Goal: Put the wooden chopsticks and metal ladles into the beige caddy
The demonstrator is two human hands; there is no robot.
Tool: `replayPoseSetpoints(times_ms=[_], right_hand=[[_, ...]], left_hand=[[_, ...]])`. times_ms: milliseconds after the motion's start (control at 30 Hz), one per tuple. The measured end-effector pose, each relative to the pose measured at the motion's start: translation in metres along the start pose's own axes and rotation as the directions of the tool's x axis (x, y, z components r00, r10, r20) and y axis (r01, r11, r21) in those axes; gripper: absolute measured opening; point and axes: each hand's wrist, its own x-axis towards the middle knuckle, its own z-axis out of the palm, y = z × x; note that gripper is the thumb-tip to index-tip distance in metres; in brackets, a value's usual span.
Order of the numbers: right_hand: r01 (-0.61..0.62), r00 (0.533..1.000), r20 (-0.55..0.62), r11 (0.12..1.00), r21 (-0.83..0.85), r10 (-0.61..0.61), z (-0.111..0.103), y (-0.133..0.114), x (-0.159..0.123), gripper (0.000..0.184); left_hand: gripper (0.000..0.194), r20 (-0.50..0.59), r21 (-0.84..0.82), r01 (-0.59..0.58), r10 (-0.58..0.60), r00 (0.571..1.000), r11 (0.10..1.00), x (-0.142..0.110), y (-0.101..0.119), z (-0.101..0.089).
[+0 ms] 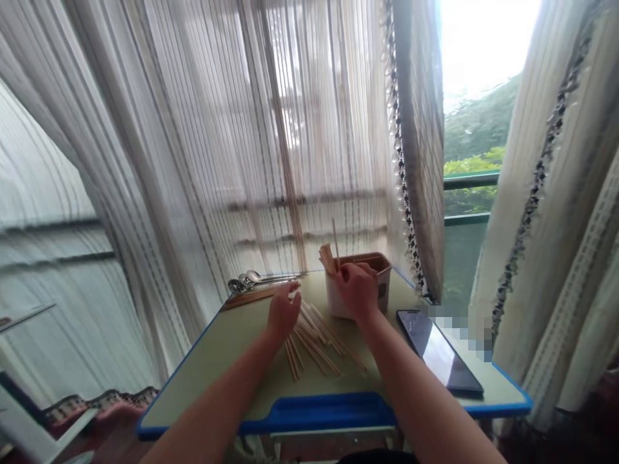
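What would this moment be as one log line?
right hand: at bin, near upright stick | left hand: by loose sticks | phone: lying on desk

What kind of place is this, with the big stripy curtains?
Probably a room in a home, beside a window or balcony: striped sheer curtains hang behind a small blue-edged desk, and a railing with green bushes beyond shows through the gap.

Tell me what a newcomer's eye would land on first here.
Probably the bright window gap between curtains, upper right. Next, the pale chopsticks fanned over the desk beside the left hand, and the right hand at the white container. A phone lies on the desk's right side.
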Motion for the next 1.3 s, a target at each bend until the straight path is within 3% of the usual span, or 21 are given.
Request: replayPoseSetpoints(times_ms=[100,233,367,567,800,1100,1300], right_hand=[[0.026,1.000,0.007,0.999,-0.040,-0.026,-0.002,-0.002,-0.001,0.019],[0.051,0.999,0.008,0.998,-0.039,-0.051,-0.002,-0.002,-0.001,0.016],[0.056,0.998,0.014,0.998,-0.031,-0.055,0.000,0.001,-0.002,0.014],[0.085,0.996,0.020,0.996,0.012,-0.086,0.001,0.004,-0.003,0.029],[0.046,0.998,-0.043,0.999,0.026,-0.045,0.005,0.003,-0.004,0.033],[0.126,0.988,0.090,0.992,-0.030,-0.122,-0.002,-0.007,-0.008,0.033],[0.117,0.992,0.066,0.990,-0.084,-0.111,-0.001,-0.009,-0.008,0.033]], left_hand=[[0.039,0.103,-0.103,-0.108,0.118,0.988,0.989,0.003,0.030,0.020],[0.045,0.079,-0.335,-0.008,0.036,0.996,0.942,0.007,0.054,0.042],[0.044,0.110,-0.460,0.064,-0.015,0.994,0.886,0.004,0.051,0.050],[0.037,0.097,-0.425,0.124,-0.091,0.991,0.897,0.001,0.042,0.046],[0.033,0.102,-0.379,0.042,-0.004,0.995,0.925,-0.005,0.055,0.041],[0.029,0.091,-0.361,-0.003,0.039,0.995,0.933,-0.008,0.059,0.037],[0.027,0.118,-0.329,0.016,0.024,0.993,0.944,-0.008,0.064,0.037]])
